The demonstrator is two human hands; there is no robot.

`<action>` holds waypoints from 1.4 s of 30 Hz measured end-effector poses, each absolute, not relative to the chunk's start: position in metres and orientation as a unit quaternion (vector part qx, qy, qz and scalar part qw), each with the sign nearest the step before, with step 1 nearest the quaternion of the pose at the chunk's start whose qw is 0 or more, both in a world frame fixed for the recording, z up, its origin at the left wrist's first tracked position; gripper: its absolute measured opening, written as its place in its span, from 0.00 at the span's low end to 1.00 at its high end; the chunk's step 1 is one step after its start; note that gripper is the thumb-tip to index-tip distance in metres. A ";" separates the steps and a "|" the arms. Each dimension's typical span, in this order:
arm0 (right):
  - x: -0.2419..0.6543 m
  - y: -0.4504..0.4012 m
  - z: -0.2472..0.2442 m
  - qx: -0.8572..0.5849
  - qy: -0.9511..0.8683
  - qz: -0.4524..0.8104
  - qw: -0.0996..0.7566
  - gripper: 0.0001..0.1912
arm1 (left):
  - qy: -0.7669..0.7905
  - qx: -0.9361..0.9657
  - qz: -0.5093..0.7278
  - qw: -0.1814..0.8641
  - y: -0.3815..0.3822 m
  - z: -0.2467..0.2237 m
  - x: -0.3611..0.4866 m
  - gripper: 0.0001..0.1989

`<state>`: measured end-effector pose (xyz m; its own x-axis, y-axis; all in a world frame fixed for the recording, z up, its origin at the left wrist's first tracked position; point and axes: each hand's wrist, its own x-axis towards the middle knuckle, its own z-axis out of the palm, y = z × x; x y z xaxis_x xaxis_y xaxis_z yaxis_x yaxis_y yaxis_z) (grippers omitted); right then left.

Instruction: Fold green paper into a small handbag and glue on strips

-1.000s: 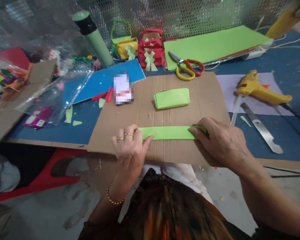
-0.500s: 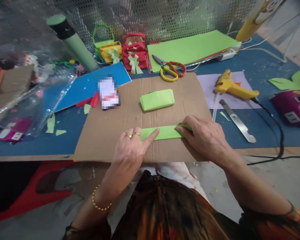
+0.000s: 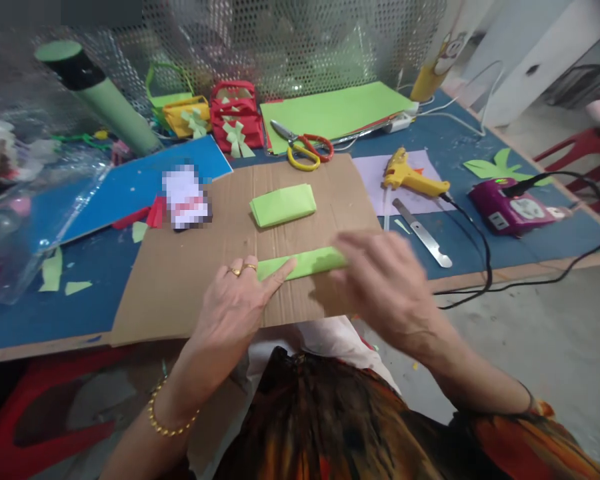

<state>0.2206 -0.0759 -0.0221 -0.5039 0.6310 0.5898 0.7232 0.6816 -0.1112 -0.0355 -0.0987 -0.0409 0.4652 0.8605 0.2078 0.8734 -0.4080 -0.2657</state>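
Observation:
A folded light-green paper strip (image 3: 313, 261) lies crosswise on the brown cardboard sheet (image 3: 180, 287). My left hand (image 3: 237, 297) holds the strip's left end down, fingers bent over it and thumb stretched along it. Over the right end is my right hand (image 3: 385, 287), smeared by motion, so its fingers and any grip cannot be made out. Beyond the strip rests a thicker folded green paper piece (image 3: 283, 205), touched by neither hand.
Behind the cardboard lie scissors (image 3: 305, 148) and green sheets (image 3: 335, 113). At right are a yellow glue gun (image 3: 413, 177), a metal blade (image 3: 425, 237) and a purple power box (image 3: 513, 208) with cables. Small paper bags (image 3: 237, 120) and a green bottle (image 3: 113, 103) stand at the back.
The view has swung to the right, so the table things sit farther left. My right hand has gone from a pinch on the strip's right end to a blurred motion there. My left hand stays on the strip.

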 end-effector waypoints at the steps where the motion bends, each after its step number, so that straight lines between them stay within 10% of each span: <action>1: 0.215 -0.079 -0.027 -0.339 -0.893 -0.061 0.289 0.24 | -0.516 -0.837 -0.011 0.180 -0.099 -0.040 -0.035 0.35; 7: 0.197 -0.088 -0.058 -0.314 -0.929 -0.025 0.192 0.41 | -0.513 -0.834 0.026 0.203 -0.102 -0.033 -0.029 0.37; 27: 0.256 -0.094 -0.039 -0.402 -0.876 -0.153 0.217 0.27 | -0.566 -0.814 0.104 0.081 -0.098 -0.011 -0.015 0.36; 42: 0.216 -0.078 -0.060 -0.273 -0.930 0.055 0.238 0.34 | -0.569 -0.798 0.159 0.119 -0.103 -0.008 -0.012 0.32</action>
